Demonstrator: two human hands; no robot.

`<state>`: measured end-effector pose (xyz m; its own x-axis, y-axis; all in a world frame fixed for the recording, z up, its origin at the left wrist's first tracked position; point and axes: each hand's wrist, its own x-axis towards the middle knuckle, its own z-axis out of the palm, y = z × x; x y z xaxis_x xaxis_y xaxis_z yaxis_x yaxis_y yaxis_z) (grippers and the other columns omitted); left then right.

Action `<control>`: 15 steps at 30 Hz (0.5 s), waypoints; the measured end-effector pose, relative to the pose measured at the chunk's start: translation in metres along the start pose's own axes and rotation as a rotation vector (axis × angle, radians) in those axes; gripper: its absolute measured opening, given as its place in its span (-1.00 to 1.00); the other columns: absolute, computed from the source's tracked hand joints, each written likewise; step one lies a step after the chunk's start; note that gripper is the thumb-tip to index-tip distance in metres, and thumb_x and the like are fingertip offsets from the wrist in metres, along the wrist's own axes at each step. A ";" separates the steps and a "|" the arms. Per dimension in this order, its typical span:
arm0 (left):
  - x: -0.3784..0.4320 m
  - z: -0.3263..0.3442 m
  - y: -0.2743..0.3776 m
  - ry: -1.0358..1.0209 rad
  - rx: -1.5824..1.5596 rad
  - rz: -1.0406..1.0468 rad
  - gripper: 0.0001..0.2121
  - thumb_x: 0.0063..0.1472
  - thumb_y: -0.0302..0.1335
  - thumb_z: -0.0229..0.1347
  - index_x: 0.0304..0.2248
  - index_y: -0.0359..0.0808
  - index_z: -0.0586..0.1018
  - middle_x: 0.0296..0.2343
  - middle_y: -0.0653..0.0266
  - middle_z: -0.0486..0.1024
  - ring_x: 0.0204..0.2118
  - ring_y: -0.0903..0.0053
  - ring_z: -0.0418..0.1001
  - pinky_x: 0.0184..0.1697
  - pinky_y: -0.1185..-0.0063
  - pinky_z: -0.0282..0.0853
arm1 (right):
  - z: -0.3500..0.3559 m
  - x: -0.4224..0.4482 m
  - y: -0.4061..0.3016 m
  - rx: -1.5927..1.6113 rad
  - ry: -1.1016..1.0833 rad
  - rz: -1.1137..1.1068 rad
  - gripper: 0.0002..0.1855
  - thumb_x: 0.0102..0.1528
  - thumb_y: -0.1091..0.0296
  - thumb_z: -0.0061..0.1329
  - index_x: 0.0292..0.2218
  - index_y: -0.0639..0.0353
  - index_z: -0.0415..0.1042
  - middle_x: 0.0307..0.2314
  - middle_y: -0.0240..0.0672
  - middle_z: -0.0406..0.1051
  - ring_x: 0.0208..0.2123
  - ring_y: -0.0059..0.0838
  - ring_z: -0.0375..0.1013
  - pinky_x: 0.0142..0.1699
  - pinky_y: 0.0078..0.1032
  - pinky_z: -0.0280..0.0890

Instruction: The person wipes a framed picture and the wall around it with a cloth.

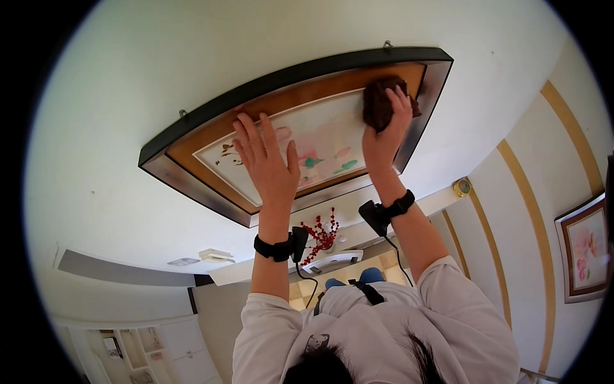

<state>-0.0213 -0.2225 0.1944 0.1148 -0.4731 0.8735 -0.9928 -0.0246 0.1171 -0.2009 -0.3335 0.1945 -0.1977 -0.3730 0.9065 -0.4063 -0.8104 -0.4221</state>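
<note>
A framed floral picture with a dark outer edge hangs tilted in view on a pale wall. My left hand lies with fingers spread on or just over its left part; whether the palm touches the surface cannot be told. Near the frame's right end, my right hand presses a crumpled dark brown cloth to the picture's surface. Both wrists wear black straps with small cabled devices.
Below the frame, red berry stems stand in a vase on a narrow ledge. A small gold round object sits at the ledge's right end. Another framed picture hangs at far right; white shelves stand at lower left.
</note>
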 end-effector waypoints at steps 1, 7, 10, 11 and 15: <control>0.001 -0.001 0.000 -0.003 -0.008 0.005 -0.35 0.25 -0.31 0.03 0.26 -0.32 0.11 0.27 -0.18 -0.13 0.32 -0.13 -0.18 0.27 0.03 -0.15 | 0.004 -0.002 -0.007 0.021 -0.016 -0.013 -0.29 -0.24 0.77 -0.21 0.03 0.25 0.29 0.06 0.05 0.20 0.18 0.19 0.05 0.28 -0.06 -0.10; -0.001 -0.007 -0.005 -0.033 -0.045 0.015 -0.32 0.19 -0.39 0.08 0.26 -0.31 0.10 0.27 -0.16 -0.13 0.32 -0.09 -0.16 0.28 0.06 -0.14 | 0.030 -0.008 -0.045 0.114 -0.072 -0.129 -0.27 -0.27 0.82 -0.16 0.00 0.15 0.34 0.06 -0.04 0.22 0.18 0.20 0.10 0.25 -0.03 -0.02; 0.000 -0.011 -0.005 -0.040 -0.079 0.027 -0.31 0.18 -0.42 0.09 0.26 -0.32 0.09 0.27 -0.15 -0.12 0.33 -0.07 -0.16 0.29 0.08 -0.14 | 0.035 -0.007 -0.053 0.151 -0.093 -0.178 -0.28 -0.27 0.82 -0.17 0.00 0.17 0.34 0.04 -0.03 0.25 0.17 0.19 0.11 0.25 -0.02 -0.01; 0.000 -0.013 -0.006 -0.038 -0.073 0.022 -0.31 0.18 -0.42 0.09 0.26 -0.32 0.09 0.27 -0.15 -0.12 0.33 -0.07 -0.16 0.29 0.08 -0.14 | 0.033 -0.004 -0.050 0.143 -0.059 -0.161 -0.28 -0.27 0.82 -0.17 0.00 0.18 0.33 0.03 -0.03 0.26 0.17 0.17 0.12 0.25 -0.02 0.00; 0.001 -0.026 -0.009 -0.010 -0.165 0.026 -0.32 0.18 -0.48 0.09 0.26 -0.34 0.09 0.27 -0.13 -0.10 0.33 -0.03 -0.14 0.30 0.11 -0.13 | 0.026 0.006 -0.042 0.132 0.062 0.013 -0.30 -0.24 0.77 -0.16 0.02 0.28 0.26 0.01 0.00 0.26 0.17 0.13 0.12 0.28 -0.12 -0.05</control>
<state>-0.0109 -0.1998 0.2067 0.0881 -0.4808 0.8724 -0.9763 0.1321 0.1714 -0.1617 -0.3131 0.2176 -0.2584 -0.3591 0.8968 -0.2833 -0.8593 -0.4257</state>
